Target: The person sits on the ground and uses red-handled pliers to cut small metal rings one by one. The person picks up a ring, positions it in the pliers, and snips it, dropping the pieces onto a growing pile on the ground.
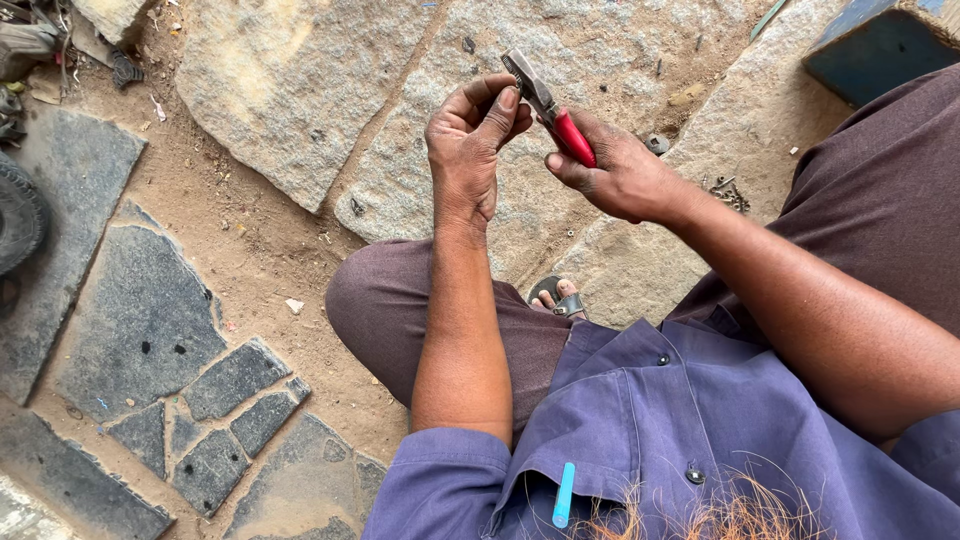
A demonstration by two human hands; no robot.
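Observation:
My right hand grips a pair of pliers by their red handles, the metal jaws pointing up and left. My left hand is raised beside the jaws, its fingers curled and the fingertips touching the metal near the jaw. Whether something small is pinched in the left fingers is hidden. Both hands hover above my bent knees in brown trousers, over stone paving.
Rough stone slabs and sandy dirt lie below. A dark tyre edge sits at the far left. A blue box corner is at the top right. Small metal bits lie by my right wrist. A sandalled foot shows between my knees.

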